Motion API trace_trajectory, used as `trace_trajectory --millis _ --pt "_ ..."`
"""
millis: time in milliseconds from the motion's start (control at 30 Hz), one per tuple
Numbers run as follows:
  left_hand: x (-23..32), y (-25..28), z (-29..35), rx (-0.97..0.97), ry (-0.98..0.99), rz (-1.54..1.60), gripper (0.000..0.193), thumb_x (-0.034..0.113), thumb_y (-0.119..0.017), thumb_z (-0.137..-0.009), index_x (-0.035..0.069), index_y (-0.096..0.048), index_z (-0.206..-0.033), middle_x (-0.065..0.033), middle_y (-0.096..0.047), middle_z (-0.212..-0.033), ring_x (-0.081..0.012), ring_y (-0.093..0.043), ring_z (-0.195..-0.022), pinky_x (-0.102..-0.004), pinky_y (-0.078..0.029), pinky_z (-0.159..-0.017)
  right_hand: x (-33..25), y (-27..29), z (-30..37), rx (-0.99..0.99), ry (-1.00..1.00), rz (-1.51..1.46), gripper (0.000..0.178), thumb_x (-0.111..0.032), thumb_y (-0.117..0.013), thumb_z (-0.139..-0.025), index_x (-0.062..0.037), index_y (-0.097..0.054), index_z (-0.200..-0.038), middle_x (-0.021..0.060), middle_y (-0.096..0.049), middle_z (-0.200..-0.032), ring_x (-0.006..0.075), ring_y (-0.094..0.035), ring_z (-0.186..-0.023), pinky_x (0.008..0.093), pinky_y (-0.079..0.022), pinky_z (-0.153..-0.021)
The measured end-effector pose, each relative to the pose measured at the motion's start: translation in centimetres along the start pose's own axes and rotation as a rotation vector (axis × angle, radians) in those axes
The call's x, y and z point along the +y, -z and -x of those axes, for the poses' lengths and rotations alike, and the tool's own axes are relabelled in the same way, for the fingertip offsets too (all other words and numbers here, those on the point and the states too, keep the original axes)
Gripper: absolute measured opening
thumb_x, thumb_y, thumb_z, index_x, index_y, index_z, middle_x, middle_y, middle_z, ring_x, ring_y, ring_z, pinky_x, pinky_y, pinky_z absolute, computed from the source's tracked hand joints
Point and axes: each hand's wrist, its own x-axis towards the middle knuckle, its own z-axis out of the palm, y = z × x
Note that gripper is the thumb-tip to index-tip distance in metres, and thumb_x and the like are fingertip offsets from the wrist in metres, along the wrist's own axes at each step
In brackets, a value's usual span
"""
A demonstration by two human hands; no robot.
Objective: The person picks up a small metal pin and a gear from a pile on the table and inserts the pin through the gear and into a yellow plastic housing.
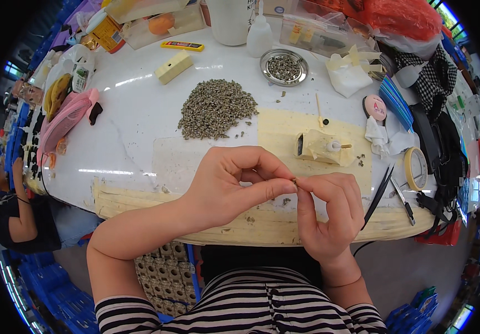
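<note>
My left hand (pixel 230 181) reaches in over the table's front edge, thumb and forefinger pinched together. Facing it, my right hand (pixel 333 209) pinches the same tiny metal piece (pixel 295 181), so the fingertips of both hands meet around it. The fingers mostly hide the piece, and its exact shape is too small to tell. Beyond my left hand lies a heap of small metal parts (pixel 215 108). More of them fill a round metal dish (pixel 284 83) farther back. Behind my right hand sits a tape-covered block (pixel 329 150) with a white nozzle-like top and a thin stick.
To the right lie black tweezers (pixel 378 196), a craft knife (pixel 401 196) and a masking tape roll (pixel 416 168). At the back stand a white squeeze bottle (pixel 260 37) and a cream block (pixel 173 67). A pink mesh bag (pixel 67 122) lies left; another person (pixel 20 214) sits beyond.
</note>
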Motion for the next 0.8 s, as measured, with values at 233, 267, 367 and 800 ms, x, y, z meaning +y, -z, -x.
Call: trace_trajectory --millis 233,267,367,800 --pt "0.00 -0.11 -0.17 0.046 -0.468 -0.398 0.019 -0.006 -0.079 -0.079 0.000 -0.073 -0.096 -0.0104 -0.074 -0.086 -0.0169 -0.071 -0.078 -0.0262 -0.055 -0.066 -0.12 0.05 -0.01 -0.002 -0.025 -0.030 0.023 0.010 -0.074 -0.073 -0.0003 -0.066 -0.092 0.0096 -0.067 -0.083 0.0270 -0.062 -0.070 0.0347 -0.049 -0.062" --pt "-0.06 -0.10 -0.30 0.048 -0.506 -0.421 0.019 -0.006 -0.079 -0.079 0.000 -0.073 -0.096 -0.0102 -0.074 -0.086 -0.0175 -0.071 -0.077 -0.0265 -0.054 -0.066 -0.07 0.05 0.06 -0.003 -0.027 -0.034 0.023 0.010 -0.074 -0.074 -0.0003 -0.065 -0.092 0.0097 -0.067 -0.083 0.0273 -0.062 -0.070 0.0349 -0.049 -0.062" --pt "-0.09 -0.11 -0.47 0.061 -0.596 -0.481 0.020 -0.007 -0.079 -0.077 0.001 -0.073 -0.095 -0.0096 -0.073 -0.085 -0.0190 -0.070 -0.075 -0.0271 -0.054 -0.064 -0.01 0.03 0.10 -0.005 -0.029 -0.047 0.022 0.010 -0.074 -0.074 -0.0001 -0.065 -0.092 0.0100 -0.066 -0.082 0.0277 -0.062 -0.070 0.0353 -0.049 -0.062" --pt "0.05 -0.17 0.18 0.003 -0.248 -0.241 0.017 -0.007 -0.074 -0.082 -0.003 -0.069 -0.098 -0.0083 -0.070 -0.092 -0.0110 -0.068 -0.081 -0.0236 -0.057 -0.073 0.07 -0.11 0.15 0.003 0.007 -0.025 0.023 0.008 -0.075 -0.075 -0.0007 -0.065 -0.093 0.0094 -0.066 -0.082 0.0265 -0.062 -0.070 0.0347 -0.048 -0.061"
